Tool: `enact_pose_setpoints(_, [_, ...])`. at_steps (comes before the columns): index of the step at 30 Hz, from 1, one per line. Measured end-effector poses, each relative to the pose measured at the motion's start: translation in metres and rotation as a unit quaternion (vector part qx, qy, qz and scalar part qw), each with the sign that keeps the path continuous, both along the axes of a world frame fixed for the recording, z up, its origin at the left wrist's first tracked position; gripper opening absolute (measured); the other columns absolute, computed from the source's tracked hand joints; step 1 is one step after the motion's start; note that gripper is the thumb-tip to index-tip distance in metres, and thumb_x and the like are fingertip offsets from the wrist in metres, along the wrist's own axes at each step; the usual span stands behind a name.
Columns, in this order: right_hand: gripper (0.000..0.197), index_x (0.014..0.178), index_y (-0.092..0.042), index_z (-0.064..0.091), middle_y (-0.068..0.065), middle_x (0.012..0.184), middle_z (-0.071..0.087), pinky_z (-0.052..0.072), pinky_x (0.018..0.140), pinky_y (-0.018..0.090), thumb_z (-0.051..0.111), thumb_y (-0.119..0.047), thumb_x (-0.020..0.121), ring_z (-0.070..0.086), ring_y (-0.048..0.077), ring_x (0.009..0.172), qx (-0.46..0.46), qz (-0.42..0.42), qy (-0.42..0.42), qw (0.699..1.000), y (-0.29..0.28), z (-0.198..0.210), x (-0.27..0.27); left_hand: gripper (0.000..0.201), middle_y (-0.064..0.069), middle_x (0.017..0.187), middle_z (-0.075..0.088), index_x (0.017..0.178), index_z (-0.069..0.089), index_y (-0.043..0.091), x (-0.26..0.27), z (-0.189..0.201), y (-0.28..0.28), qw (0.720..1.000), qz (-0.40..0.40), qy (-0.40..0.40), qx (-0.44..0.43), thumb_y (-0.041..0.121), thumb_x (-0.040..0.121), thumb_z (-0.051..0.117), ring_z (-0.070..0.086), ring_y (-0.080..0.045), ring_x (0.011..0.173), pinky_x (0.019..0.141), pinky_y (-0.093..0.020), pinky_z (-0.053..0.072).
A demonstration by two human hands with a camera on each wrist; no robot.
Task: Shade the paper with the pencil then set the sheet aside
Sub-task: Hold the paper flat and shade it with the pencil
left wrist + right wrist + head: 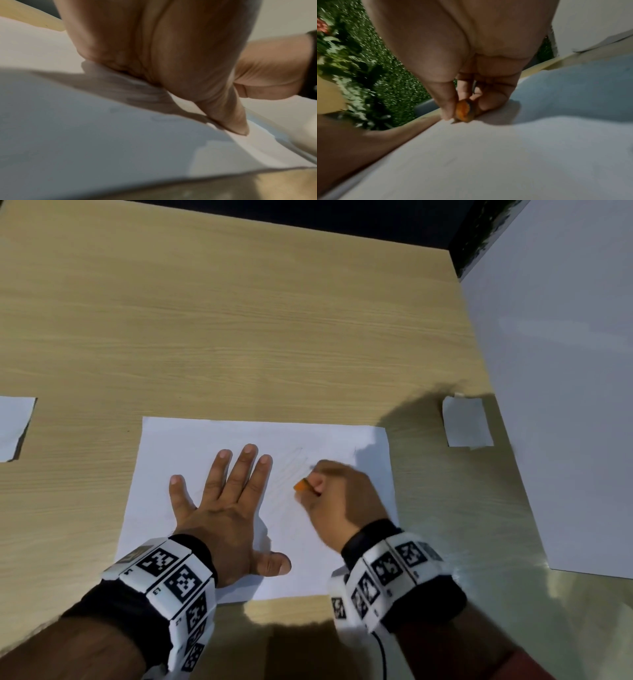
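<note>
A white sheet of paper (191, 446) lies flat on the wooden table, near its front edge. My left hand (226, 508) presses flat on the sheet with fingers spread and straight; the left wrist view shows its palm (163, 54) down on the paper (85, 135). My right hand (339, 494) curls around a short orange pencil (303, 485) and rests on the sheet's right half. In the right wrist view the thumb and fingers pinch the pencil (464, 111) with its tip on the paper (488, 155). Faint grey strokes (291, 467) show between the two hands.
A torn piece of white paper (13, 426) lies at the table's left edge. A small white folded scrap (467, 421) sits right of the sheet. A large white board (565, 371) covers the table's right side. Green foliage (376, 67) stands beyond the table.
</note>
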State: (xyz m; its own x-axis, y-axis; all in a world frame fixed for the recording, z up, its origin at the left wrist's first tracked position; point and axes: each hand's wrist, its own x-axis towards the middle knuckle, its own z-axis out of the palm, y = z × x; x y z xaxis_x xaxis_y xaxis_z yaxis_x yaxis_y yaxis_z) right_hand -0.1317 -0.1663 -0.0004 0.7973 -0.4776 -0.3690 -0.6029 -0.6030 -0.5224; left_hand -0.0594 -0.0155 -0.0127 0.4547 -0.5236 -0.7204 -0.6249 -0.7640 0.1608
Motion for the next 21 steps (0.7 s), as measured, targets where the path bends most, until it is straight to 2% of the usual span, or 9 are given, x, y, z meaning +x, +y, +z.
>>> enact_pose_setpoints(3, [0.023,0.088,-0.014,0.064,0.003,0.09,0.069,0.044,0.072,0.023,0.053,-0.034,0.09,0.062,0.021,0.083,-0.112,-0.062,0.035,0.991,-0.041,-0.002,0.007,0.134,0.012,0.132,-0.06,0.126,-0.051,0.034,0.0,-0.001,0.002,1.0,-0.004,0.001,-0.005,0.093,0.054,0.045,-0.049,-0.019,0.129,0.103,-0.069,-0.015])
enact_pose_setpoints(5, [0.024,0.088,-0.016,0.064,0.003,0.09,0.068,0.04,0.072,0.022,0.053,-0.036,0.09,0.06,0.021,0.085,-0.12,-0.119,0.036,0.985,-0.061,0.004,0.004,0.134,0.012,0.131,-0.06,0.126,-0.052,0.033,0.0,-0.001,0.002,1.0,-0.005,0.001,-0.004,0.093,0.053,0.045,-0.049,-0.019,0.129,0.103,-0.07,-0.015])
enact_pose_setpoints(8, [0.02,0.081,-0.02,0.063,-0.002,0.086,0.07,0.042,0.071,0.02,0.06,-0.039,0.087,0.064,0.018,0.086,-0.071,-0.052,0.018,0.996,-0.043,0.003,0.004,0.134,0.011,0.131,-0.061,0.125,-0.053,0.033,0.0,-0.001,0.002,1.0,-0.005,0.001,-0.004,0.093,0.053,0.044,-0.049,-0.02,0.129,0.103,-0.07,-0.015])
enact_pose_setpoints(10, [0.019,0.081,-0.02,0.063,-0.001,0.089,0.071,0.045,0.073,0.021,0.062,-0.038,0.086,0.064,0.017,0.086,-0.029,-0.003,0.013,0.999,-0.022,-0.001,0.005,0.134,0.011,0.131,-0.061,0.124,-0.053,0.033,0.0,0.0,0.002,1.0,-0.005,0.002,-0.001,0.092,0.054,0.045,-0.049,-0.02,0.129,0.103,-0.07,-0.015])
enact_pose_setpoints(11, [0.02,0.082,-0.018,0.062,0.001,0.09,0.07,0.046,0.074,0.022,0.061,-0.037,0.087,0.064,0.018,0.086,-0.041,0.007,0.013,0.999,-0.02,-0.003,0.005,0.133,0.011,0.131,-0.061,0.124,-0.053,0.033,0.0,0.0,0.002,1.0,-0.006,0.004,0.001,0.092,0.055,0.045,-0.049,-0.019,0.129,0.104,-0.069,-0.015])
enact_pose_setpoints(13, [0.023,0.084,-0.015,0.065,0.003,0.089,0.071,0.047,0.074,0.024,0.059,-0.037,0.088,0.064,0.021,0.086,-0.084,-0.014,0.014,0.996,-0.031,-0.005,0.008,0.133,0.012,0.131,-0.061,0.124,-0.053,0.033,0.001,0.0,0.002,1.0,-0.006,0.003,0.0,0.092,0.054,0.045,-0.049,-0.019,0.129,0.103,-0.069,-0.015])
enact_pose_setpoints(17, [0.024,0.086,-0.014,0.065,0.005,0.089,0.07,0.041,0.072,0.024,0.053,-0.035,0.09,0.062,0.024,0.088,-0.123,-0.118,0.012,0.985,-0.06,-0.001,0.009,0.134,0.013,0.131,-0.061,0.124,-0.053,0.034,0.0,0.0,0.002,1.0,-0.003,0.006,-0.003,0.092,0.054,0.045,-0.049,-0.019,0.128,0.103,-0.069,-0.016])
enact_pose_setpoints(19, [0.026,0.082,-0.014,0.065,0.004,0.086,0.07,0.041,0.07,0.022,0.054,-0.036,0.089,0.063,0.022,0.085,-0.111,-0.097,0.012,0.989,-0.054,-0.001,0.011,0.133,0.012,0.131,-0.061,0.124,-0.053,0.033,-0.001,0.001,0.002,1.0,-0.004,0.007,0.0,0.092,0.054,0.045,-0.049,-0.019,0.129,0.103,-0.07,-0.016])
enact_pose_setpoints(21, [0.031,0.076,-0.011,0.065,0.002,0.083,0.069,0.045,0.068,0.023,0.057,-0.038,0.087,0.064,0.021,0.081,-0.08,-0.028,0.018,0.996,-0.041,-0.004,0.014,0.133,0.012,0.131,-0.061,0.124,-0.053,0.033,0.0,0.001,0.002,1.0,-0.006,0.005,0.002,0.092,0.055,0.044,-0.048,-0.019,0.129,0.103,-0.07,-0.015])
